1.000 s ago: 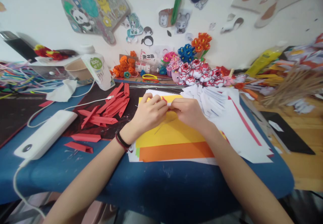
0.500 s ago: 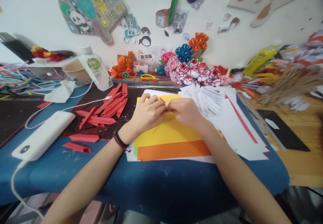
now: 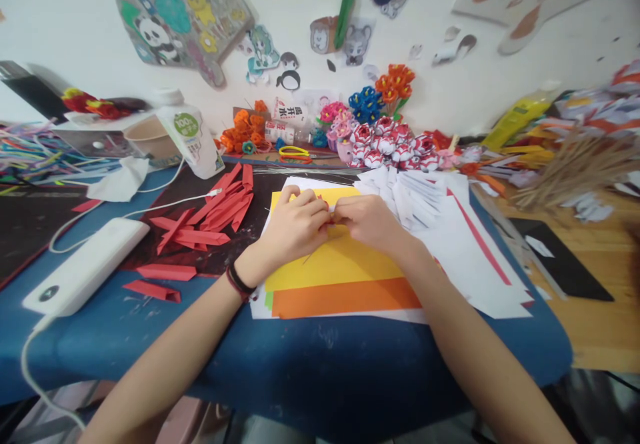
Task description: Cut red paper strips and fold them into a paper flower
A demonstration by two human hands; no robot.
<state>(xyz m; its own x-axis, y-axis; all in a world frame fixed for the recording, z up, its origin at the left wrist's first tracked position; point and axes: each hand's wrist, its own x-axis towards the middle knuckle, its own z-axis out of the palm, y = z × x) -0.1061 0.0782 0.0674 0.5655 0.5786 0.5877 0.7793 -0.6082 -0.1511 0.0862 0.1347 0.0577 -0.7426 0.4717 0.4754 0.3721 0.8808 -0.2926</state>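
Note:
My left hand [image 3: 299,223] and my right hand [image 3: 367,221] meet above a yellow sheet [image 3: 345,261], their fingers closed on a small red and white folded paper piece [image 3: 331,209]. Most of that piece is hidden by the fingers. A thin wire-like line slants below my left hand. Orange paper [image 3: 345,297] shows under the yellow sheet. To the left lies a heap of folded red paper strips [image 3: 220,207], with two more strips [image 3: 167,272] nearer me. Folded white paper pieces [image 3: 403,194] are piled beyond my right hand.
A white power bank [image 3: 87,267] with cables sits at the left, near a white bottle [image 3: 187,137]. Red and white paper flowers [image 3: 390,143] stand along the wall. White sheets [image 3: 470,251] lie at the right, beside a black flat object [image 3: 563,257] and brown sticks [image 3: 565,167].
Both hands stay in almost the same place, with small finger movements around the piece. Slightly more red shows between the fingertips now.

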